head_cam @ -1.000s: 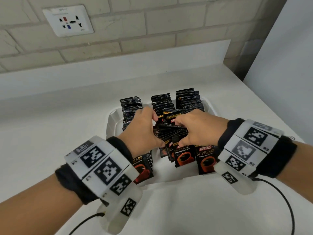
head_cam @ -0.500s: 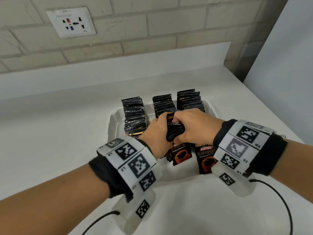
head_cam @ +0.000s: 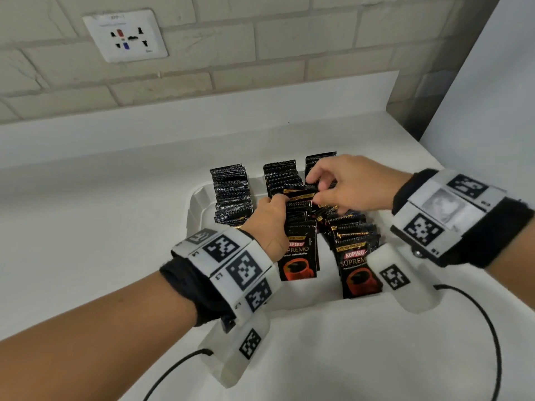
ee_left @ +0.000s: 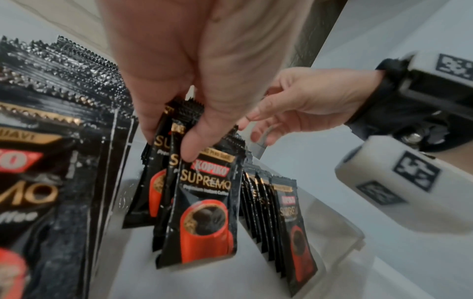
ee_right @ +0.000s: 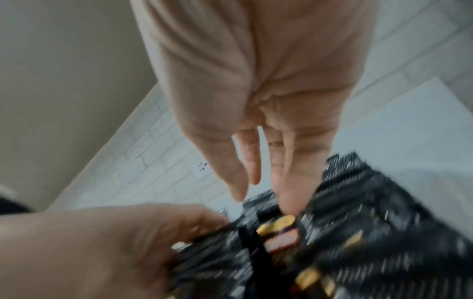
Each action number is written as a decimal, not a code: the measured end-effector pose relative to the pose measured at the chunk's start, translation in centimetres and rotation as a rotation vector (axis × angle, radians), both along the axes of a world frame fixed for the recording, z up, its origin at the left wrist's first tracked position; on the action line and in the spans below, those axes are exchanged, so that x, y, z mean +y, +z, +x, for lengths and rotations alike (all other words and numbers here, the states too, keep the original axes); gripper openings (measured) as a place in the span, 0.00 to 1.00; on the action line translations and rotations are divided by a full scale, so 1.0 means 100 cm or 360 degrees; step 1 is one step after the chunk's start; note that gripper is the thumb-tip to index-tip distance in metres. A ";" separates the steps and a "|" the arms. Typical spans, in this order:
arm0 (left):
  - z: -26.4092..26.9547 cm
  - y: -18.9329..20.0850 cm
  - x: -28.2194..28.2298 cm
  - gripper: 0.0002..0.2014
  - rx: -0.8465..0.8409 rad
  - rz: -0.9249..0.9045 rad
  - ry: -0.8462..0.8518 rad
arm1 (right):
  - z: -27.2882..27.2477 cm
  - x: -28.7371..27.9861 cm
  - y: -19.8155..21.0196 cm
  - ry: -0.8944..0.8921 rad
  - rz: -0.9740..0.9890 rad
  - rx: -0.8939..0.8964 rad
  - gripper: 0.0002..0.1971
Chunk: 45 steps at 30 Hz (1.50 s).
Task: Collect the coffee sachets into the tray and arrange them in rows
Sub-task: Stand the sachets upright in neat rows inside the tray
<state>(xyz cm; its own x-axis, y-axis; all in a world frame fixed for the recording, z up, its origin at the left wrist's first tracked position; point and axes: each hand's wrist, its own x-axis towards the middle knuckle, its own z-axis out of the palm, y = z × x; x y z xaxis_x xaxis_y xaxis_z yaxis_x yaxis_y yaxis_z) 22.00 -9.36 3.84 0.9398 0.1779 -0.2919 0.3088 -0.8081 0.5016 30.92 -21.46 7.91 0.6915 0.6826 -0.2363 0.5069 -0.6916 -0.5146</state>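
Observation:
A white tray holds three rows of upright black Kopiko coffee sachets: a left row, a middle row and a right row. My left hand pinches a small bunch of sachets by their tops at the front of the middle row, their lower edges on the tray floor. My right hand hovers over the back of the middle and right rows. Its fingers are loosely extended and touch the sachet tops, holding nothing.
The tray sits on a white counter against a brick wall with a socket plate. A white panel stands at the right. Black cables trail from both wrist units near the front edge.
Both hands were squeezing the middle bunch together. My right hand has let go and moved back and to the right; my left hand keeps hold of the bunch.

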 end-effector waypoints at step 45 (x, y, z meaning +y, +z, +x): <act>0.011 -0.007 -0.001 0.37 -0.0044 0.0017 0.0337 | 0.000 0.023 -0.014 -0.0524 0.0785 0.1117 0.28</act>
<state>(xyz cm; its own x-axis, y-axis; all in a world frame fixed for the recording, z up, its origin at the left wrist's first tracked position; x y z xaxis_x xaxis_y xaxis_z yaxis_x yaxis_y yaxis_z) 23.12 -9.49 3.16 0.8888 0.3752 -0.2633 0.4583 -0.7321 0.5039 30.95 -19.14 6.51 0.6766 0.6118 -0.4098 -0.2170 -0.3661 -0.9049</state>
